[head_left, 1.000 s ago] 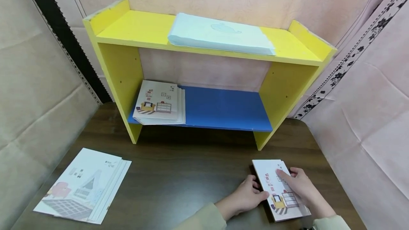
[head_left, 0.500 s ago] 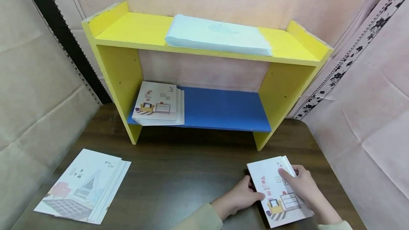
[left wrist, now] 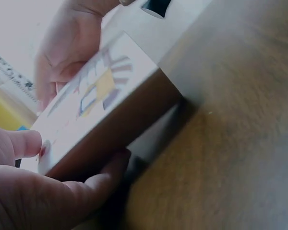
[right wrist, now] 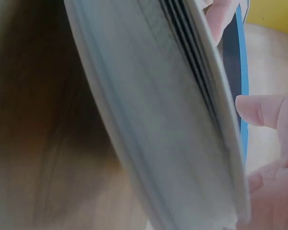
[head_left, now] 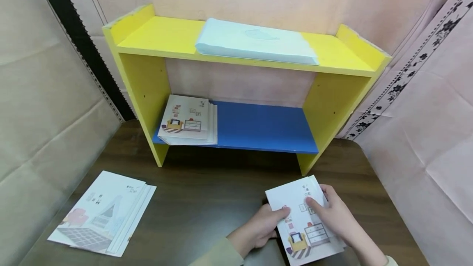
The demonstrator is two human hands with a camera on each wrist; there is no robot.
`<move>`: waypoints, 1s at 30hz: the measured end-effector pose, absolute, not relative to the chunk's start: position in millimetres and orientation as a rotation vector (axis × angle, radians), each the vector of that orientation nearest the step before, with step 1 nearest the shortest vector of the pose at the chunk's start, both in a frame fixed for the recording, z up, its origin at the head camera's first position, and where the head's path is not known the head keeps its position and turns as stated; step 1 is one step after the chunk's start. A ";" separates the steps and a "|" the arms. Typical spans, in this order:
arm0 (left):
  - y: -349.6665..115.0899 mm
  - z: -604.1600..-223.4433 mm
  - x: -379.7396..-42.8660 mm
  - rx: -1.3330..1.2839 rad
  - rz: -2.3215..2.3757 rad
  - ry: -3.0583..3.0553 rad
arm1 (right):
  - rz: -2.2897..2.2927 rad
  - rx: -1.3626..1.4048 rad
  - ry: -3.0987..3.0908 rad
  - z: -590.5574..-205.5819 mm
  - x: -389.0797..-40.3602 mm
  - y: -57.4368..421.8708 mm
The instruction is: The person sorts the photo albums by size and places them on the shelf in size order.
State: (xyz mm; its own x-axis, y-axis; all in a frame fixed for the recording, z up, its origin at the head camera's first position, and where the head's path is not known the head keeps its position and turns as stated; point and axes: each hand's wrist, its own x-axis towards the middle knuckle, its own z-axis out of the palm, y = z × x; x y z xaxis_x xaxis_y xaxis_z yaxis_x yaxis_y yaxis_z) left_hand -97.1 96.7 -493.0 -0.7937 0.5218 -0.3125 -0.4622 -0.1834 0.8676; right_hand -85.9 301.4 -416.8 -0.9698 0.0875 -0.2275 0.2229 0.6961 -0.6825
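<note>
Table [head_left: 207, 212] of dark wood fills the lower part of the head view, set against pale padded walls. Shelf [head_left: 148, 81], yellow with a blue lower board, stands at the table's far edge. On its top board lies a pale blue pad [head_left: 255, 44]. On the blue board, at the left end against the yellow side wall, lies a pile [head_left: 188, 120] of booklets with a chair and dresser drawn on the cover. Well apart from everything else, at the near left of the table, sits a fanned stack [head_left: 105, 212] of larger booklets with a house drawing.

Booklets [head_left: 301, 227] with the same chair-and-dresser cover are at the near right of the table, in front of the shelf's right leg, their left edge lifted off the wood; the wrist views show several thin ones held as one bundle. Left hand [head_left: 258, 229] grips that raised left edge, thumb on the cover and fingers curled beneath. Right hand [head_left: 332, 216] lies on the right side of the cover, its fingers pressing on top and the thumb at the far edge, so it clamps the bundle from that side.
</note>
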 end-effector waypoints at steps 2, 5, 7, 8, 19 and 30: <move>90.0 -490.2 -96.5 0.062 2.035 1.452 | -1.139 0.227 2.725 -416.9 -87.3 295.8; 76.6 -486.6 -96.6 0.059 2.040 1.477 | -1.176 0.194 2.710 -418.9 -90.3 285.3; 65.7 -484.4 -98.1 0.053 2.036 1.514 | -1.206 0.166 2.701 -420.4 -92.4 276.4; 59.7 -483.4 -98.7 0.052 2.037 1.535 | -1.211 0.152 2.703 -421.2 -93.7 271.8; 1.2 -474.5 -105.4 0.061 2.054 1.737 | -1.368 0.087 2.592 -427.8 -96.8 229.0; -21.9 -463.2 -109.8 -0.032 2.178 1.795 | -1.602 -0.028 2.367 -445.9 -91.9 208.3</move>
State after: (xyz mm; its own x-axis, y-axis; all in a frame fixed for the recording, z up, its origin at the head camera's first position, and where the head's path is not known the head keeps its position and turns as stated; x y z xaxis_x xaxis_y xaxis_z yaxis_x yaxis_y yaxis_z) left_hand -109.8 -21.9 -463.2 -0.9492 0.2280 -0.2169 -0.2565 -0.1609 0.9531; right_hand -91.9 208.3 -445.9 -0.9599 -0.1724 -0.2210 0.1411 0.3843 -0.9124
